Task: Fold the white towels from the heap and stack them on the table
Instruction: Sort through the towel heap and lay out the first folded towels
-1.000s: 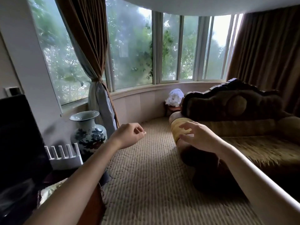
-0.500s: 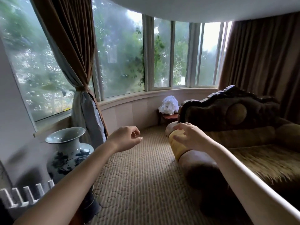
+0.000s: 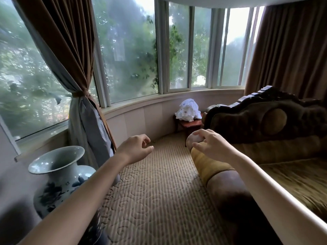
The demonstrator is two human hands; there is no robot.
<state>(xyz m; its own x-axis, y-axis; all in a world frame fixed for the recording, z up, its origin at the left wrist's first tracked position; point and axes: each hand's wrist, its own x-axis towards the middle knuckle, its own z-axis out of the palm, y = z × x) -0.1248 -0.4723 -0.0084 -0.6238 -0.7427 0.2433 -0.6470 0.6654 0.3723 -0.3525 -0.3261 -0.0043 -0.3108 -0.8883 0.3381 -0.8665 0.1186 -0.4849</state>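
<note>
Towel heap point(image 3: 188, 110) on table point(image 3: 190, 123), seemingly beside sofa point(image 3: 265, 124).

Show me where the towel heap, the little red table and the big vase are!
white towel heap point(image 3: 188, 110), head view, middle of the pile
small red table point(image 3: 192, 123), head view, bare tabletop
blue-and-white vase point(image 3: 58, 179), head view, its shoulder

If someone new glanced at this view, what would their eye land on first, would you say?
Probably the two bare arms reaching forward, left hand and right hand both empty. Next, the heap of white towels on the small red table under the window, then the blue-and-white vase at lower left.
</note>
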